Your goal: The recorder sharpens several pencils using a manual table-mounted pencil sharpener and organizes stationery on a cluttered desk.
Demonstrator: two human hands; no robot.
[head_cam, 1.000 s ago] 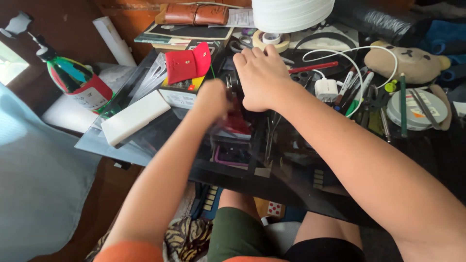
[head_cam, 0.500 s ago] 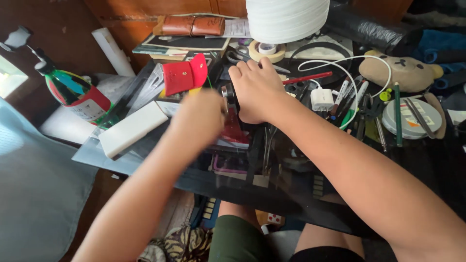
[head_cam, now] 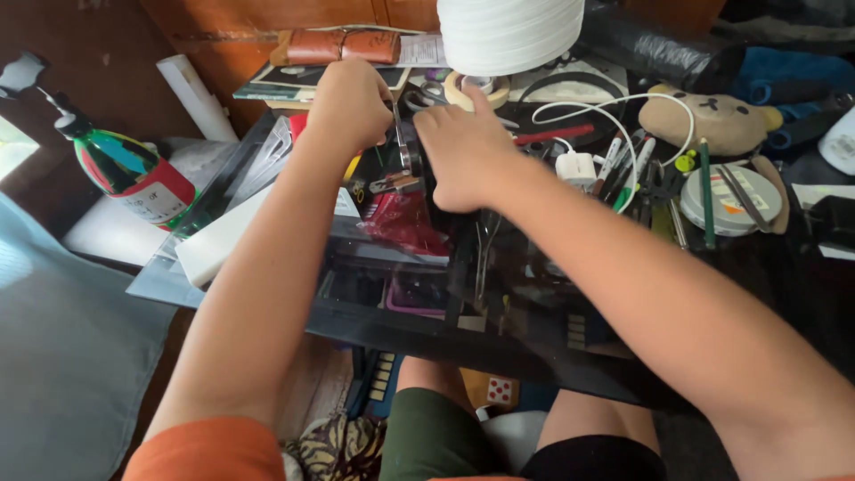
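Moved: left hand [head_cam: 349,102] has gone up and away from the near side of the glass tabletop [head_cam: 543,356] to the far side, over the spot where the red pouch showed half a second ago; the pouch is now mostly hidden behind it.
Left hand: curled into a fist, fingers closed round something at the metal tool [head_cam: 405,142]; whether it grips the tool itself or a part beside it I cannot tell.
Right hand: right hand [head_cam: 463,151] lies palm down, fingers bent and fairly narrow, pressing on the tool from the other side; it rests on the work rather than closing round it.
Where the piece is: red leather piece [head_cam: 401,223] sits under and just near of the tool, between both hands.
Handling: leather looks soft and light, likely to crease or slide on glass (so hold it flat, close to the tool); the tool looks stiff and heavy enough to stay put.
Edges: glass rim runs close along the near side, above the knees.
Room: crowded; pens [head_cam: 623,165], white charger [head_cam: 574,165] and round tin [head_cam: 730,200] lie to the right, white block [head_cam: 214,240] and pump bottle [head_cam: 125,169] to the left.
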